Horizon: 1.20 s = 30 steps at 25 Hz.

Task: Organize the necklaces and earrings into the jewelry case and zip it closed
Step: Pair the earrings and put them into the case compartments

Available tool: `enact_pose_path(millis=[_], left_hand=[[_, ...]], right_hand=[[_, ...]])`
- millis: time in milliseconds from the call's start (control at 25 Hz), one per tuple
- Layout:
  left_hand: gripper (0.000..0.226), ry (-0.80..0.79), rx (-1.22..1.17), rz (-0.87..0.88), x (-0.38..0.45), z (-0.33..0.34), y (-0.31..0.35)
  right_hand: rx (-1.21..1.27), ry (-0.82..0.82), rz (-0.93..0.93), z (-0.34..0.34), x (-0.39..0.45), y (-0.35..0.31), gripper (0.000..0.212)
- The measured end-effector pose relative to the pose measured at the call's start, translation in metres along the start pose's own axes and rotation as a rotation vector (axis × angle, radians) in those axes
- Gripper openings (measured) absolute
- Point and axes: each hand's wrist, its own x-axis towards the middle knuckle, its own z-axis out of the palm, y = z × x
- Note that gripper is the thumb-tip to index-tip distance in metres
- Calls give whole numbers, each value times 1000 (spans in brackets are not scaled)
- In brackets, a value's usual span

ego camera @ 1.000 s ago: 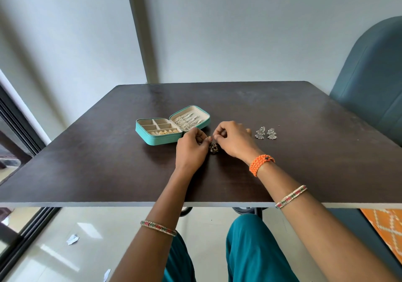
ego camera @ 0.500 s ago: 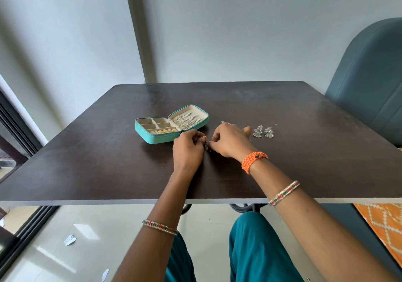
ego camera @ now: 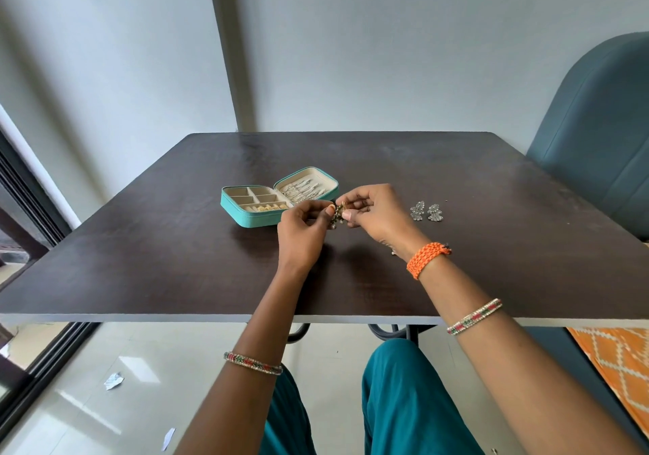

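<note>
A teal jewelry case (ego camera: pixel 253 218) lies open on the dark table (ego camera: pixel 175 261). Its cream tray holds gold pieces in the front compartment, and silver necklaces hang in the raised lid (ego camera: pixel 309 186). Just right of the case, my left hand (ego camera: pixel 303 231) and my right hand (ego camera: pixel 377 214) pinch a small dark-and-gold earring (ego camera: pixel 338 213) between their fingertips, lifted a little above the table. A pair of silver earrings (ego camera: pixel 426 211) lies on the table to the right of my right hand.
A tiny pale bead or earring back (ego camera: pixel 394 252) rests on the table by my right wrist. A blue-grey chair (ego camera: pixel 597 145) stands at the table's right side. Grey walls close in behind the table. Paper scraps lie on the tiled floor below.
Both hands have lifted the dark earring from the table surface and now hold it up between their fingertips, slightly nearer the case.
</note>
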Motion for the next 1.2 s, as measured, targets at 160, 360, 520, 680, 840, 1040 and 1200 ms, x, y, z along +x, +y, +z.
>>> enact_pose_path(millis=[160,360,520,680,840,1040,1200], left_hand=[[10,-91,-142,-41,-4,0,3],[11,-163,-308,-139,-7,1,7],[5,-210,-282,-132,-8,0,6],[3,-215,-267,-116,-7,0,5],[4,-159,-311,-145,-7,0,8],[9,-126,-432,-212,-8,-3,10],[4,-82,-613,-275,-7,-6,16]], right_hand=[[-7,16,-59,-7,-7,-3,20],[-110,50,-79,-9,-14,-5,16],[78,-21,62,-10,-15,-6,11],[231,-40,148,-11,-13,-3,6],[314,39,194,-4,-13,-1,4],[380,141,173,8,-14,0,9],[313,95,40,5,-12,-8,15]])
